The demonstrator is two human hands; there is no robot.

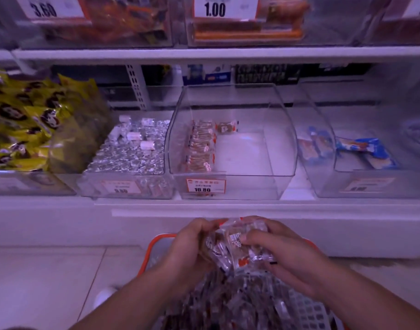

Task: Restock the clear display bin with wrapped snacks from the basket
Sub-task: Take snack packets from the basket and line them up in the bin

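Observation:
A clear display bin (279, 139) stands on the shelf straight ahead, with a 10.80 price label on its front. A row of brown wrapped snacks (200, 146) lies along its left side and one more at the back; the rest of its floor is bare. Below it, an orange-rimmed basket (157, 241) holds a heap of the same wrapped snacks (235, 303). My left hand (192, 248) and my right hand (282, 256) grip a bunch of wrapped snacks (237, 244) between them, above the basket and below the shelf edge.
Left of the clear bin is a bin of silver-foil sweets (130, 151), then yellow packets (25, 125). To the right a bin holds blue-wrapped snacks (361, 148). An upper shelf (204, 54) carries more bins with 3.60 and 1.00 labels. Pale floor tiles (49, 282) lie at lower left.

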